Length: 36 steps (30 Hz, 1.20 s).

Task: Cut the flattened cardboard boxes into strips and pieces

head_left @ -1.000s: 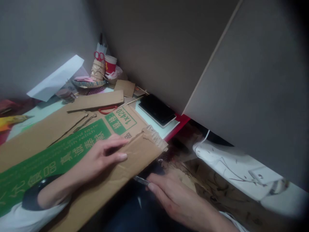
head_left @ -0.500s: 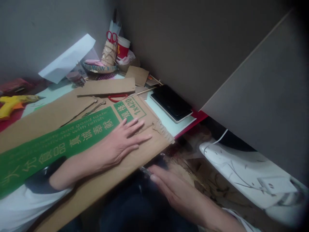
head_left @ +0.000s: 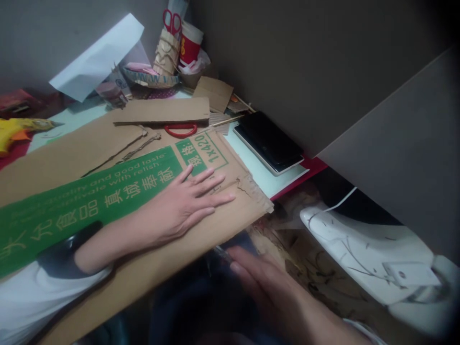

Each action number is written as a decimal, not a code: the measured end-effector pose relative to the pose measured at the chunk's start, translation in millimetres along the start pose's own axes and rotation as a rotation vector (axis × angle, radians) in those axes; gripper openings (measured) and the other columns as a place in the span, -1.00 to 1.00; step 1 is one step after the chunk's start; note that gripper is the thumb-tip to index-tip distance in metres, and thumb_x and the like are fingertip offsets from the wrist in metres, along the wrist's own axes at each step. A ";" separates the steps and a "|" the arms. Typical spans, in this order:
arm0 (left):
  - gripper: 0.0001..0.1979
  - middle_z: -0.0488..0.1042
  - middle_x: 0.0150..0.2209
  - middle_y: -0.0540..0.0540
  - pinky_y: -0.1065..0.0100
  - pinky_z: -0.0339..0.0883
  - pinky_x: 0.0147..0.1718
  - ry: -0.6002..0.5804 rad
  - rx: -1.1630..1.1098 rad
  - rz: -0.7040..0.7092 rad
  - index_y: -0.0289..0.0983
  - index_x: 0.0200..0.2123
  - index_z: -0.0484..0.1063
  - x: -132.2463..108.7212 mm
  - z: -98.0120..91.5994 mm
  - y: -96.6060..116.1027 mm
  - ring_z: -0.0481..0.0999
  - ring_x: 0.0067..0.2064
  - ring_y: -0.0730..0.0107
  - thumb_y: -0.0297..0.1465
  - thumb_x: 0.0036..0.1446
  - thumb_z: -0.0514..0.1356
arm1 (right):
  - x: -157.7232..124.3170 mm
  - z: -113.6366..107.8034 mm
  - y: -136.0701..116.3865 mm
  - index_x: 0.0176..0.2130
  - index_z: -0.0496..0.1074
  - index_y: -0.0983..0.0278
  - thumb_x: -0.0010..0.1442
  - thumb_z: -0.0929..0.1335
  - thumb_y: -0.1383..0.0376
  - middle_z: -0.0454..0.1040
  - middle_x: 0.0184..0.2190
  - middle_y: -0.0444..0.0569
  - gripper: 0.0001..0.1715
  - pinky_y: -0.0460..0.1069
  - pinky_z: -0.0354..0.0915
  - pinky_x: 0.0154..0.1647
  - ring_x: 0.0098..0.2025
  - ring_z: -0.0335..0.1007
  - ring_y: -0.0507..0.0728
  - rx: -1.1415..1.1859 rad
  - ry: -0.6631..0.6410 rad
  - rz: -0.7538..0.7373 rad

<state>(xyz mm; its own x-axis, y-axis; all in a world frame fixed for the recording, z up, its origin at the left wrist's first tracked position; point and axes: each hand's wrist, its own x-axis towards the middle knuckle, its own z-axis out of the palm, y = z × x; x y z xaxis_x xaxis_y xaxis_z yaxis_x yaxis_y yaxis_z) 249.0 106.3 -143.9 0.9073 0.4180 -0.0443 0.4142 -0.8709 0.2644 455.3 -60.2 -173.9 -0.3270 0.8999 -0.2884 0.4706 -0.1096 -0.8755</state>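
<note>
Brown cardboard with a broad green print makes the large sheet (head_left: 118, 211), which lies on the table (head_left: 318, 168) and covers part of its red near edge. One can read on it "quality and good taste", "captivate with relish" and "1x420", together with Chinese characters, among them 真诚奉献. Its long axis runs slantwise along this near edge, and the ragged short end points toward the right corner of the table. The left hand (head_left: 189, 203) rests flat upon the sheet, with the fingers spread and gripping nothing. The right hand (head_left: 262, 278), lower than the near edge, is closed around a thin tool (head_left: 223, 254) (of which kind I cannot tell, because only the end is showing). Just beyond the sheet are a red handle (head_left: 181, 130) and a cardboard strip (head_left: 165, 110). Near the right corner lies a flat black device (head_left: 271, 141). A yellow glue gun (head_left: 14, 130) is at the left, and toward the far side stands a red-and-white paper cup (head_left: 191, 43).
</note>
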 end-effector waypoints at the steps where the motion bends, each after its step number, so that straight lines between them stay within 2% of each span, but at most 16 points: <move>1: -0.52 -0.06 0.46 0.08 -0.14 -0.42 0.39 0.000 -0.002 -0.003 0.12 0.37 0.02 0.4 -0.4 0.1 -0.21 0.47 0.21 -0.30 0.45 -0.12 | -4.0 4.8 1.2 -0.07 0.46 0.09 0.45 0.14 0.11 0.46 -0.39 -0.13 -0.64 -0.06 0.33 -0.29 -0.33 0.40 0.09 0.004 0.047 0.019; 4: -0.53 -0.04 0.46 0.05 -0.14 -0.44 0.38 0.000 -0.023 -0.003 0.09 0.37 0.07 1.4 -1.7 0.5 -0.20 0.47 0.16 -0.29 0.44 -0.11 | -16.3 16.6 5.2 -0.07 0.48 0.06 0.43 0.18 0.11 0.46 -0.44 -0.13 -0.67 -0.05 0.33 -0.36 -0.40 0.40 0.11 0.015 0.155 0.031; 6: -0.52 -0.05 0.46 0.05 -0.14 -0.44 0.38 -0.005 -0.038 -0.004 0.10 0.37 0.07 1.7 -2.3 0.7 -0.18 0.47 0.13 -0.29 0.44 -0.09 | -18.5 18.5 6.3 -0.10 0.49 0.07 0.44 0.15 0.12 0.47 -0.44 -0.13 -0.64 -0.03 0.31 -0.35 -0.42 0.39 0.11 0.000 0.172 -0.017; 9: -0.51 -0.08 0.47 0.07 -0.14 -0.45 0.38 -0.012 -0.028 -0.004 0.12 0.38 0.03 1.7 -2.6 0.4 -0.20 0.47 0.14 -0.30 0.44 -0.10 | -10.6 11.8 3.8 -0.13 0.47 0.09 0.45 0.11 0.15 0.51 -0.39 -0.13 -0.61 0.00 0.29 -0.29 -0.39 0.39 0.10 -0.045 0.115 -0.035; 12: -0.51 -0.11 0.47 0.07 -0.13 -0.47 0.38 -0.028 -0.003 -0.011 0.11 0.38 0.00 1.4 -2.7 0.0 -0.23 0.47 0.18 -0.28 0.45 -0.12 | -0.2 2.3 -1.8 -0.09 0.44 0.08 0.46 0.11 0.17 0.54 -0.32 -0.16 -0.64 0.00 0.29 -0.23 -0.32 0.42 0.11 -0.016 0.010 0.017; 15: -0.52 -0.13 0.47 0.07 -0.11 -0.48 0.38 -0.044 -0.001 -0.011 0.09 0.38 0.01 1.4 -3.3 0.0 -0.25 0.47 0.22 -0.27 0.45 -0.13 | 0.1 2.8 -5.1 -0.08 0.43 0.08 0.46 0.10 0.17 0.56 -0.27 -0.17 -0.64 0.01 0.30 -0.18 -0.26 0.44 0.11 0.035 -0.061 0.054; 21: -0.53 -0.10 0.47 0.07 -0.08 -0.48 0.38 -0.039 -0.015 -0.034 0.06 0.37 0.05 3.1 -6.3 3.8 -0.24 0.47 0.23 -0.28 0.46 -0.17 | -20.7 32.4 3.3 -0.07 0.48 0.06 0.45 0.12 0.14 0.55 -0.31 -0.13 -0.61 0.09 0.35 -0.11 -0.24 0.44 0.16 -0.026 0.138 0.034; 23: -0.53 -0.09 0.47 0.07 -0.06 -0.50 0.38 -0.047 -0.068 -0.057 0.03 0.39 0.02 3.8 -9.5 6.6 -0.23 0.47 0.23 -0.25 0.46 -0.17 | -23.7 36.9 4.8 -0.06 0.50 0.04 0.43 0.18 0.12 0.56 -0.28 -0.13 -0.66 0.05 0.38 -0.16 -0.24 0.45 0.16 0.014 0.162 0.030; 25: -0.47 -0.08 0.47 0.02 -0.02 -0.49 0.39 -0.041 -0.153 -0.112 -0.07 0.41 -0.04 3.6 -14.3 9.4 -0.20 0.47 0.21 -0.18 0.44 -0.13 | -25.0 35.2 4.6 -0.04 0.51 0.02 0.42 0.19 0.12 0.58 -0.27 -0.14 -0.66 0.02 0.41 -0.23 -0.29 0.46 0.14 0.059 0.132 0.050; 27: -0.42 -0.02 0.46 -0.04 0.02 -0.39 0.40 -0.007 -0.238 -0.165 -0.16 0.40 0.00 2.1 -19.4 11.5 -0.11 0.46 0.17 -0.12 0.41 -0.09 | -28.3 30.2 5.8 0.02 0.49 0.00 0.43 0.18 0.11 0.58 -0.27 -0.14 -0.65 0.02 0.42 -0.22 -0.29 0.47 0.14 0.052 0.110 0.075; 29: -0.44 0.20 0.38 -0.12 0.03 -0.10 0.36 0.049 -0.263 -0.198 -0.19 0.32 0.18 -1.3 -23.2 12.7 0.12 0.39 0.10 -0.07 0.38 -0.04 | -34.9 26.3 11.2 0.08 0.46 -0.06 0.43 0.19 0.10 0.58 -0.26 -0.14 -0.64 0.02 0.43 -0.18 -0.24 0.49 0.15 0.015 0.095 0.059; 31: -0.45 0.45 0.15 -0.18 0.03 0.24 0.17 0.091 -0.224 -0.238 -0.19 0.19 0.35 -6.5 -25.5 14.1 0.39 0.18 0.01 0.00 0.29 0.06 | -43.0 24.9 20.2 0.12 0.43 -0.11 0.41 0.23 0.09 0.57 -0.17 -0.14 -0.65 0.01 0.44 -0.16 -0.15 0.49 0.16 0.015 0.106 0.018; 32: -0.43 0.51 0.04 -0.19 0.04 0.34 0.04 0.091 -0.198 -0.269 -0.20 0.14 0.39 -9.6 -26.3 15.3 0.46 0.06 -0.02 0.04 0.23 0.12 | -46.4 24.4 24.8 0.13 0.42 -0.11 0.41 0.23 0.10 0.57 -0.12 -0.14 -0.64 0.00 0.44 -0.16 -0.12 0.50 0.16 0.034 0.113 0.009; 34: -0.37 0.54 -0.09 -0.20 0.05 0.41 -0.15 0.041 -0.164 -0.332 -0.22 0.07 0.42 -16.1 -28.2 19.8 0.52 -0.10 -0.06 0.10 0.10 0.20 | -50.0 21.6 31.1 0.13 0.42 -0.06 0.42 0.23 0.10 0.57 -0.11 -0.11 -0.64 -0.03 0.43 -0.19 -0.15 0.51 0.14 0.071 0.151 0.025; 36: -0.38 0.56 -0.16 -0.21 0.07 0.43 -0.27 -0.002 -0.174 -0.375 -0.23 0.01 0.43 -22.5 -31.3 27.4 0.55 -0.19 -0.07 0.10 0.04 0.24 | -48.8 15.0 32.1 0.04 0.48 0.02 0.44 0.20 0.08 0.56 -0.29 -0.12 -0.66 -0.05 0.41 -0.24 -0.29 0.50 0.11 0.096 0.157 0.054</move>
<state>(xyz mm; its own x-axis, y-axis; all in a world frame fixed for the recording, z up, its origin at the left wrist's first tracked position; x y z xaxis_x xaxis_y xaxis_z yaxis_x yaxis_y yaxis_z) 237.7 81.1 -105.5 0.6961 0.6974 -0.1706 0.6980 -0.6016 0.3884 474.1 -114.0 -193.7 -0.1678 0.9456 -0.2786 0.4017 -0.1925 -0.8953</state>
